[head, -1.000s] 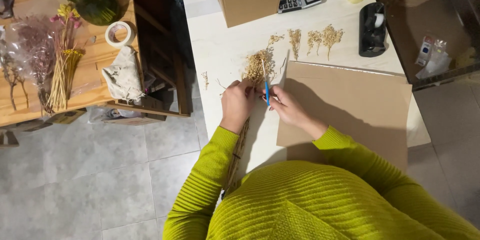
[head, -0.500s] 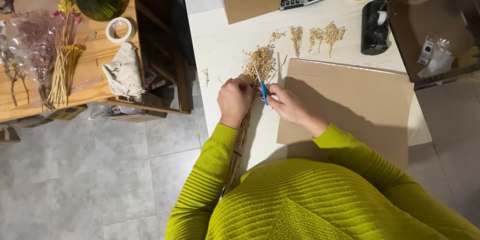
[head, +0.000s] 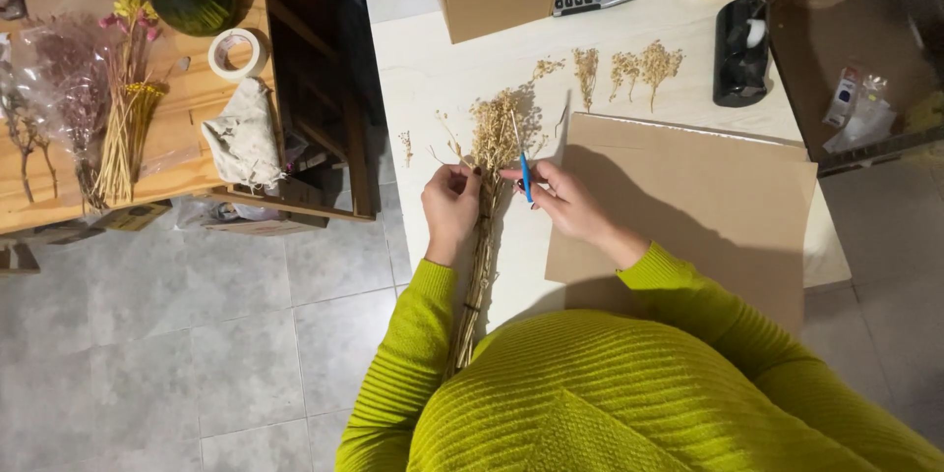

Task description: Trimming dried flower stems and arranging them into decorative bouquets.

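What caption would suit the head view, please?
Left hand steadies a dried flower bunch while right hand holds blue-handled scissors on a white table.

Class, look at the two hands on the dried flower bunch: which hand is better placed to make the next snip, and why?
Probably the right hand: it grips the blue-handled scissors with blades at the dried flower bunch. The left hand is holding the stems.
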